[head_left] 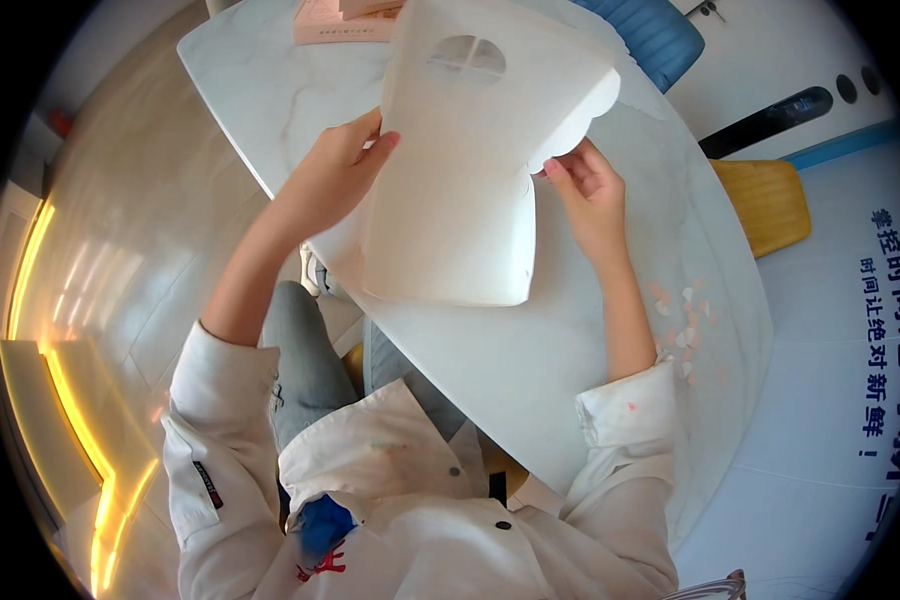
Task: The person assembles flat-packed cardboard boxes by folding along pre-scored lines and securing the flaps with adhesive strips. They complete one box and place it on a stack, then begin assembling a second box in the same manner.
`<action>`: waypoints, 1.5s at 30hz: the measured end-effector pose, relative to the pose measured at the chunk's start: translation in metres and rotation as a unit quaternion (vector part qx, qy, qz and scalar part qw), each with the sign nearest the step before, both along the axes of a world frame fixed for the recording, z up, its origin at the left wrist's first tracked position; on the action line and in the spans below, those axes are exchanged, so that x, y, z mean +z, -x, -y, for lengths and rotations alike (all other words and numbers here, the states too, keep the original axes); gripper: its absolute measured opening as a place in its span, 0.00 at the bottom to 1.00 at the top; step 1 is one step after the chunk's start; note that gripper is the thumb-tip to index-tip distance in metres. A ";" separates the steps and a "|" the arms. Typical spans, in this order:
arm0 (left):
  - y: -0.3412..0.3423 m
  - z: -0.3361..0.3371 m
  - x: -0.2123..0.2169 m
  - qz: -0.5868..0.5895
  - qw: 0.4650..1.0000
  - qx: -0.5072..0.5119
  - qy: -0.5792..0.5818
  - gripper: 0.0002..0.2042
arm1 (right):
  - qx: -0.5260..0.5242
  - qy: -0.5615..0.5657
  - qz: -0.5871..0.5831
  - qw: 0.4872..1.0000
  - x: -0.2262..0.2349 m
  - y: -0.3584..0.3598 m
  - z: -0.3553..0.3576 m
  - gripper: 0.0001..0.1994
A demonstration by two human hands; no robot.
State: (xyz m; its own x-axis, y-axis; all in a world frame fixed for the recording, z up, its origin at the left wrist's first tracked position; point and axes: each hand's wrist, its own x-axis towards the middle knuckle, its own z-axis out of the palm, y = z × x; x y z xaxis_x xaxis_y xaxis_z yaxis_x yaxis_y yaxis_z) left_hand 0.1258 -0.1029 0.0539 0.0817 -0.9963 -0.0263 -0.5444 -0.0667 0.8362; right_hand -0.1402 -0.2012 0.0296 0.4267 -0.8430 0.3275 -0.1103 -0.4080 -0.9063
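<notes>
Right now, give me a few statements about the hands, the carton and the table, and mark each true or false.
1. Both hands hold the white carton. True: the left hand grips its left edge, the right hand its right edge.
2. The carton lies flat on the table. False: it is held up above the white table.
3. The carton has a round cut-out window. True, near its top.
4. Pink boxes lie at the table's far edge. True.
5. The chair beyond the table is red. False: the blue chair stands there, with a yellow seat to the right.
</notes>
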 end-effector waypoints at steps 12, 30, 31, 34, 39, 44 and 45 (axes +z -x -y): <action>0.032 -0.030 -0.052 0.048 0.988 -0.021 0.146 0.29 | -0.037 0.075 -0.114 0.990 -0.015 -0.002 -0.020 0.10; 0.046 -0.095 -0.049 -0.192 0.966 -0.006 0.173 0.37 | 0.074 0.204 -0.256 0.942 0.003 0.005 -0.048 0.29; 0.045 -0.093 -0.047 -0.218 0.962 0.014 0.163 0.37 | 0.081 0.203 -0.261 0.940 0.003 0.006 -0.048 0.29; 0.027 -0.090 -0.061 -0.063 0.947 -0.021 0.314 0.33 | 0.085 0.186 -0.277 0.939 0.011 0.003 -0.051 0.32; 0.041 -0.094 -0.044 -0.191 0.951 0.055 0.236 0.26 | 0.069 0.211 -0.365 0.904 0.009 -0.001 -0.060 0.35; 0.049 -0.091 -0.017 -0.304 0.927 0.102 0.197 0.19 | 0.068 0.199 -0.322 0.923 0.005 0.000 -0.059 0.32; 0.048 -0.092 -0.021 -0.291 0.929 0.094 0.206 0.17 | 0.074 0.196 -0.291 0.934 0.003 0.001 -0.058 0.31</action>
